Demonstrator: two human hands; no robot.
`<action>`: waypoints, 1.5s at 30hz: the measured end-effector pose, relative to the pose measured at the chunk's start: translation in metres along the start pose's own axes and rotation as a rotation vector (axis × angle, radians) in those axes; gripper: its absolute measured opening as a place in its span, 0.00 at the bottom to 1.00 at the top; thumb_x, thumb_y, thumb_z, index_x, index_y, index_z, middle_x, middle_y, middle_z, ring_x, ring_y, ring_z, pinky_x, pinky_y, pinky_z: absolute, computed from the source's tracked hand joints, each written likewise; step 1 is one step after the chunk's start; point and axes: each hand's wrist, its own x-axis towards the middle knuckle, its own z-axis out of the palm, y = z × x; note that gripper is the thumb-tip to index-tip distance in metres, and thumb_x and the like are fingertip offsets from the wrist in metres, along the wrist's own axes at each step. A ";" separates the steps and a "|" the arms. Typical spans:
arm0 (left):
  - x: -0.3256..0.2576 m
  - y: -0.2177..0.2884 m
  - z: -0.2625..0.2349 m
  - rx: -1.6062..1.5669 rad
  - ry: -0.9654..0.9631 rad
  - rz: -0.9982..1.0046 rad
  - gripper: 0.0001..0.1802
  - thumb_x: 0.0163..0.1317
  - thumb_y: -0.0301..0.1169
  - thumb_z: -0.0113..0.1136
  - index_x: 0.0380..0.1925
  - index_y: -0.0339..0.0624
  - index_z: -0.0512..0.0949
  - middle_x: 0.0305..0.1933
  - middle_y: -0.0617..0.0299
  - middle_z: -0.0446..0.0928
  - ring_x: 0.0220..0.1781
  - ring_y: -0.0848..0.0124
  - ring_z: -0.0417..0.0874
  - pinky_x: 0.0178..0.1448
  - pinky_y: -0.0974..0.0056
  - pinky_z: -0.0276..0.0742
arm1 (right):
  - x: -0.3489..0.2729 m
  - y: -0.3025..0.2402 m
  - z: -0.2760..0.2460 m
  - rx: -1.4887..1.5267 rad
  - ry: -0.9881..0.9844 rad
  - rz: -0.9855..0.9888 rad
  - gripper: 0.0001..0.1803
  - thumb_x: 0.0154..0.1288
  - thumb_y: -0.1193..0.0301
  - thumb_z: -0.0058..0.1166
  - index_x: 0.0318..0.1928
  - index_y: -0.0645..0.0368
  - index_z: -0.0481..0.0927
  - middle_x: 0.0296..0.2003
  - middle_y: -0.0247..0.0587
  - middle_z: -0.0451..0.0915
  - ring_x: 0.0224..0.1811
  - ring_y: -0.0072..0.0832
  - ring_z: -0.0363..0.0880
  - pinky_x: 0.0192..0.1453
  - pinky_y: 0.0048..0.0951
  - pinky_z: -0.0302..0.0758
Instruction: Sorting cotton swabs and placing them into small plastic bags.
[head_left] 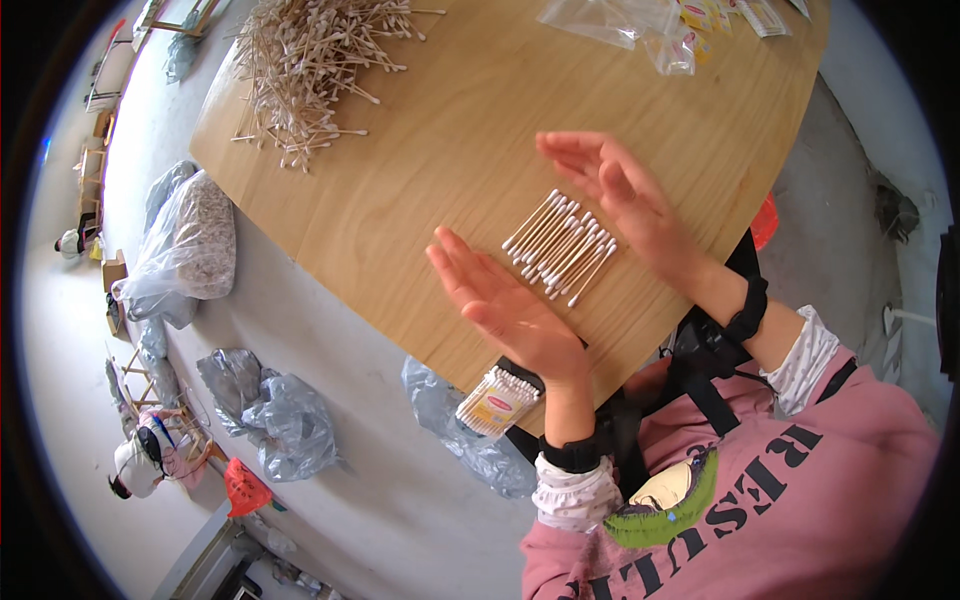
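A row of cotton swabs (560,245) lies side by side on the wooden table (430,150), their ends slightly uneven. My left hand (510,310) is on the left of the row, fingers stretched out and palm turned toward the swabs. Opposite it, my right hand (645,210) is raised with its fingers extended and thumb apart. Neither hand holds anything; both are apart from the swabs. Close to my left wrist, at the table edge, is a clear pack of swabs (500,400) with a yellow label; what supports it is partly hidden.
A large heap of loose swabs (310,70) covers the table's far left. Clear plastic bags (625,25) and yellow printed packets (705,15) lie at the far right. Filled plastic bags (195,240) and grey bags (285,420) stand on the floor. Another person (150,455) sits at lower left.
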 end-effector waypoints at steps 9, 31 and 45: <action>-0.008 -0.004 0.005 -0.032 -0.011 0.001 0.40 0.78 0.59 0.29 0.77 0.40 0.50 0.81 0.51 0.50 0.84 0.63 0.45 0.84 0.56 0.38 | -0.015 0.003 0.000 0.127 0.060 0.030 0.40 0.77 0.41 0.37 0.68 0.67 0.65 0.67 0.49 0.68 0.74 0.35 0.63 0.79 0.36 0.57; -0.061 0.005 -0.001 1.674 -0.744 0.254 0.68 0.57 0.73 0.52 0.74 0.20 0.43 0.80 0.31 0.39 0.83 0.40 0.37 0.82 0.44 0.37 | -0.027 -0.007 -0.027 0.013 0.086 -0.036 0.29 0.79 0.52 0.44 0.64 0.65 0.70 0.61 0.43 0.75 0.66 0.30 0.72 0.71 0.33 0.66; -0.047 0.000 -0.003 1.668 -0.677 0.325 0.66 0.59 0.73 0.48 0.74 0.21 0.45 0.81 0.34 0.40 0.84 0.45 0.38 0.83 0.45 0.35 | -0.010 -0.014 -0.050 -0.822 -0.402 -0.276 0.04 0.59 0.77 0.60 0.34 0.60 0.77 0.35 0.39 0.73 0.37 0.38 0.75 0.41 0.36 0.73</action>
